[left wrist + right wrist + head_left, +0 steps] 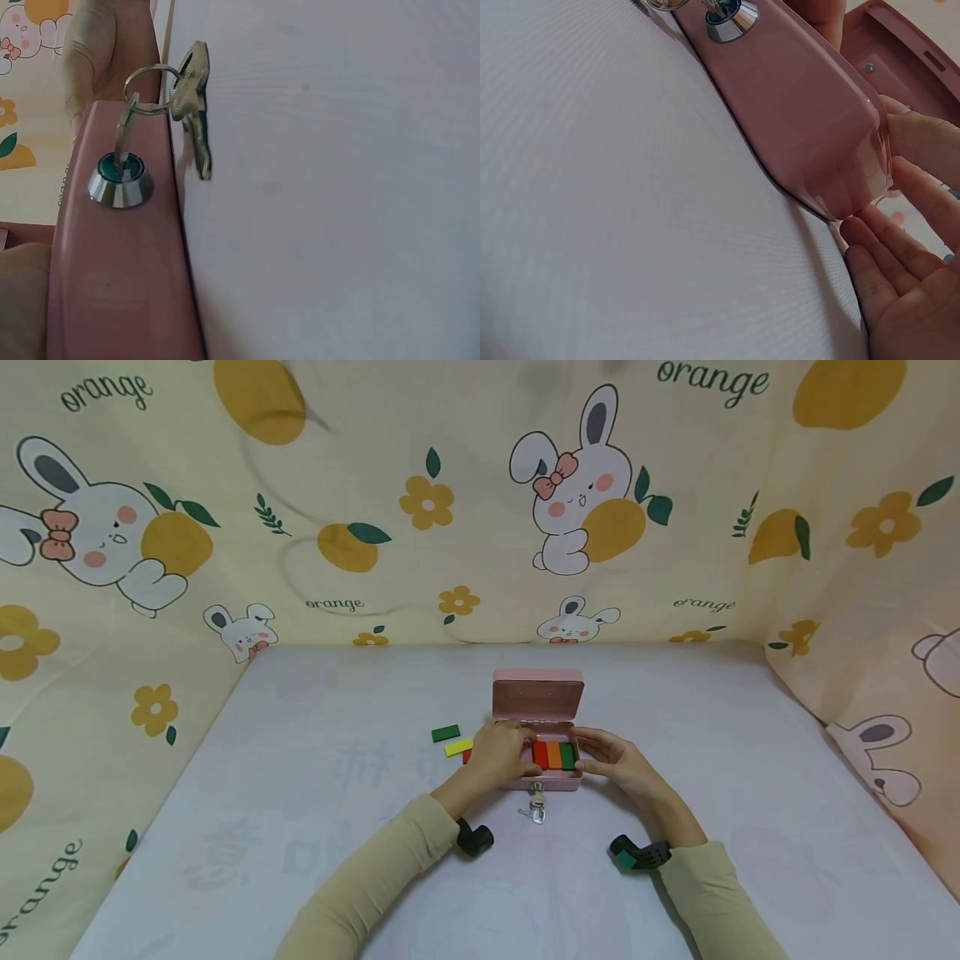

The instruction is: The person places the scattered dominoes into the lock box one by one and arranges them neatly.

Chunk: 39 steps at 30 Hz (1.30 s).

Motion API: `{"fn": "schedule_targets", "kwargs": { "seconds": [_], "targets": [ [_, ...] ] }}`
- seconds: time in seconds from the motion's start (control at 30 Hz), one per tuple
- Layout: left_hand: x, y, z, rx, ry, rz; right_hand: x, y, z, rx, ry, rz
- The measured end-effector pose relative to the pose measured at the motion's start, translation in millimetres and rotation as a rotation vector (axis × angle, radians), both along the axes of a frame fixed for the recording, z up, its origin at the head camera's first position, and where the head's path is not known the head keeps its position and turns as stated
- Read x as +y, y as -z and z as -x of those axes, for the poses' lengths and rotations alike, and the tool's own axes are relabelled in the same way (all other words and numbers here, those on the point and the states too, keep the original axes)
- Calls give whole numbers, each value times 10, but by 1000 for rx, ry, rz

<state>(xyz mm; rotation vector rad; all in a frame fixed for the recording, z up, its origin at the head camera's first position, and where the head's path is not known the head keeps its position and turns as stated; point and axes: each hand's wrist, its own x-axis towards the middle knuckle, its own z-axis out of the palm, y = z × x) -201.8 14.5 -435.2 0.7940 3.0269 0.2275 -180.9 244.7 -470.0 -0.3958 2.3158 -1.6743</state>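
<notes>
Cloth [480, 410] at top reads "orange"; at centre, right hand [617, 760], spread, touches pink lockbox [558, 784]; whether left hand [498, 750] pinches, I cannot tell.

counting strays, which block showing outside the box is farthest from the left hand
The loose green block, outermost of three showing: the yellow block lies closer to the left hand, which partly hides the red block.

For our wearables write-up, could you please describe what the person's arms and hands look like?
The left hand and right hand are ungloved, with long beige sleeves. Black wrist devices are worn on both sides; the right one shows a green patch.
</notes>
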Motion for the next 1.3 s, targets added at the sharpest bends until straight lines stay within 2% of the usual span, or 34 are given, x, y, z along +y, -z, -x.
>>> {"fn": "schedule_targets", "kwargs": {
  "seconds": [0.37, 0.8, 1.03, 1.3],
  "targets": [
    [24, 2, 8, 5, -13, 14, -4, 6, -1, -8, -2, 31],
    [17, -7, 6, 13, 1, 44, -5, 24, 5, -2, -3, 48],
    [-11, -19, 0, -2, 3, -4, -5, 21, 5, -2, 2, 25],
    [-74, -85, -3, -141, -28, -170, 0, 27, 9, 0, -3, 37]
  ]
}}
